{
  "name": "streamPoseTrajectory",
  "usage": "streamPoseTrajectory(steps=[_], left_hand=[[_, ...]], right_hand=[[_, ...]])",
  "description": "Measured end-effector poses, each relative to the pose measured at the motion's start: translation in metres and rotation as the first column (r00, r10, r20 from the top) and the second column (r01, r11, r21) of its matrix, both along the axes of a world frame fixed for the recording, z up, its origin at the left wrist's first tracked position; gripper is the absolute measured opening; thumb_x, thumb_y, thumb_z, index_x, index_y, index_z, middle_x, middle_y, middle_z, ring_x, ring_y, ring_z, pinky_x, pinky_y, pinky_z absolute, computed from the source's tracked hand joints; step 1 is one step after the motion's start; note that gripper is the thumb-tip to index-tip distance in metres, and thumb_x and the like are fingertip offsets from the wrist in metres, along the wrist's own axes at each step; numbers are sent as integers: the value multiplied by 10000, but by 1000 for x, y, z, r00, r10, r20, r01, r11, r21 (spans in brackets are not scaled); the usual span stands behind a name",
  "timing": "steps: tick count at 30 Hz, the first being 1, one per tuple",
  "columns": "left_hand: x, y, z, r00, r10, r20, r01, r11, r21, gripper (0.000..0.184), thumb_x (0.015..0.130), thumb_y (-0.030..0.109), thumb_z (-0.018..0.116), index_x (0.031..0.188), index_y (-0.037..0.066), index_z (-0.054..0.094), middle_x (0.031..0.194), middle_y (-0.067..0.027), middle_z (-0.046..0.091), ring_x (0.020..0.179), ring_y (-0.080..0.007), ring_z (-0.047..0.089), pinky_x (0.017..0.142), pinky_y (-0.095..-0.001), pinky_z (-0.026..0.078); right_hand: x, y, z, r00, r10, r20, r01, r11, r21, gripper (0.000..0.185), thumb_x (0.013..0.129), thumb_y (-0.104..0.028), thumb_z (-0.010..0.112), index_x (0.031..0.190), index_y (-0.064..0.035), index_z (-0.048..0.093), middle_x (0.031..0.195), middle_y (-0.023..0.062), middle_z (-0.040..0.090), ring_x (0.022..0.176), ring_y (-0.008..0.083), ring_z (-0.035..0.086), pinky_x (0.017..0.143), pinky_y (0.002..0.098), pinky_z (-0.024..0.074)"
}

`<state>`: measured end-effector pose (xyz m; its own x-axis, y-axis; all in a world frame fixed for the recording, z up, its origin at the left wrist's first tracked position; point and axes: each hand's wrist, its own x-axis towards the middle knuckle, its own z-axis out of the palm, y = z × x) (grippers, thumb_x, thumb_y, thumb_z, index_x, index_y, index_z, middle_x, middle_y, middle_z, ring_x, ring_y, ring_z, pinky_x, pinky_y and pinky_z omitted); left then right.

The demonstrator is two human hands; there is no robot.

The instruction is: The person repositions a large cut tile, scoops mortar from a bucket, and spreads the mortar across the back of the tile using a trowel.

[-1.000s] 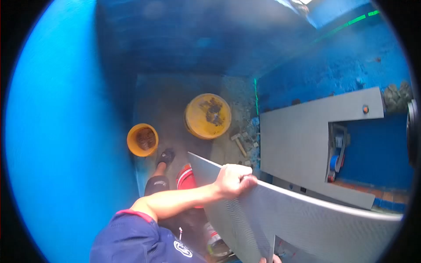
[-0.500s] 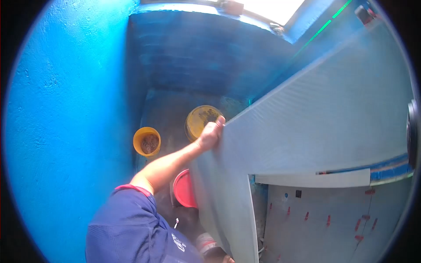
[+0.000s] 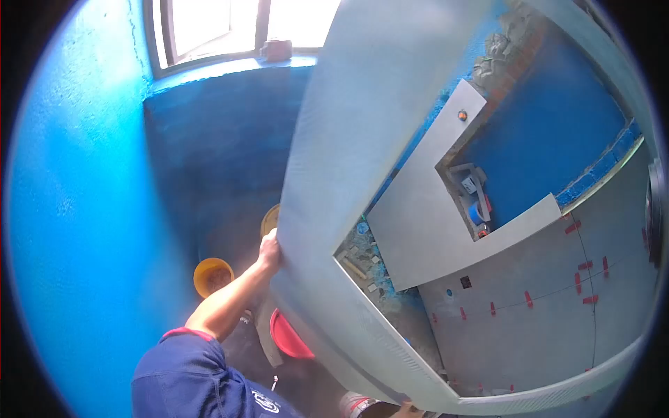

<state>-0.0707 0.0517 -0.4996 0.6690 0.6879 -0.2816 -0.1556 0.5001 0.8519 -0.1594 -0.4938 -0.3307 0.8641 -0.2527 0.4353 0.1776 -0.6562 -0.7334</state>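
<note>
A large grey tile panel with a big cut-out stands tilted in front of me and fills much of the middle and right. My left hand grips its left edge, fingers partly hidden behind it. At the bottom, my right hand holds the panel's lower edge; only a small part of it shows. Through the cut-out a fitted grey wall tile is visible, with an orange-ringed pipe outlet near its top.
On the floor at left are an orange bucket and a red basin. A yellow bucket is partly hidden behind the panel. A recess holds blue tape. Red clips dot the tiled wall. A window is at top left.
The panel has swung up and turned more upright, its cut-out now framing the fitted tile. My left hand has moved left with its edge. The view has shifted, bringing the window in.
</note>
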Motion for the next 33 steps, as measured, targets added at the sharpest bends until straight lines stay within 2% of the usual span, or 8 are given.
streamPoseTrajectory(steps=[7,9,13,15,16,25,30,33], left_hand=[[-73,-10,-3,976,143,-163,-172,969,-179,369,944,371,493,1071,51,624,980,-71,656,922,-191,617,835,-344,496],[-97,-18,-28,952,167,-258,-224,952,-210,368,937,371,499,1067,50,624,984,-70,654,932,-190,613,844,-343,492],[-125,-6,-67,846,241,-476,-345,927,-145,334,913,348,506,992,50,635,936,-45,630,860,-185,600,757,-344,485],[-129,-8,-76,899,301,-318,-409,835,-368,348,911,359,494,989,50,632,942,-45,631,885,-191,601,773,-349,488],[-131,-3,-83,891,314,-327,-423,837,-348,348,911,359,494,989,50,632,942,-45,631,885,-191,601,773,-349,488],[-198,-10,-205,754,317,-575,-526,816,-241,438,905,425,448,1060,41,592,1023,-88,625,955,-231,590,843,-411,478],[-186,-3,-239,787,279,-549,-502,808,-308,629,969,544,391,1339,46,489,1353,-111,536,1225,-259,505,1046,-412,384],[-188,7,-272,821,285,-495,-454,851,-262,763,958,629,373,1462,57,362,1492,-108,406,1347,-268,399,1126,-411,291]], right_hand=[[35,27,-12,997,-39,-61,38,999,-15,297,885,-187,668,1083,27,612,957,90,663,883,157,608,792,352,495],[60,28,-14,996,20,83,-32,987,156,492,764,-314,823,1026,26,583,910,74,589,845,161,539,791,306,455],[78,48,-17,988,1,-156,-18,994,-106,675,784,-414,798,1197,46,526,1098,106,578,999,186,538,911,327,431],[114,45,-51,956,174,-235,-158,984,86,634,787,-384,802,1176,44,542,1097,91,590,992,181,548,888,319,435],[130,48,-73,977,93,-191,-105,993,-52,548,798,-330,796,1134,33,558,1066,70,604,963,165,554,861,298,440],[211,101,-241,806,284,-519,-217,958,187,510,757,-233,793,1109,65,577,1043,128,655,964,223,598,885,351,450],[254,146,-301,707,351,-614,-263,936,232,525,751,-292,815,1060,72,598,1013,148,680,929,230,629,863,355,470],[269,169,-353,690,291,-663,-324,943,77,452,791,-283,790,1030,60,620,997,128,687,895,181,618,823,324,478]])
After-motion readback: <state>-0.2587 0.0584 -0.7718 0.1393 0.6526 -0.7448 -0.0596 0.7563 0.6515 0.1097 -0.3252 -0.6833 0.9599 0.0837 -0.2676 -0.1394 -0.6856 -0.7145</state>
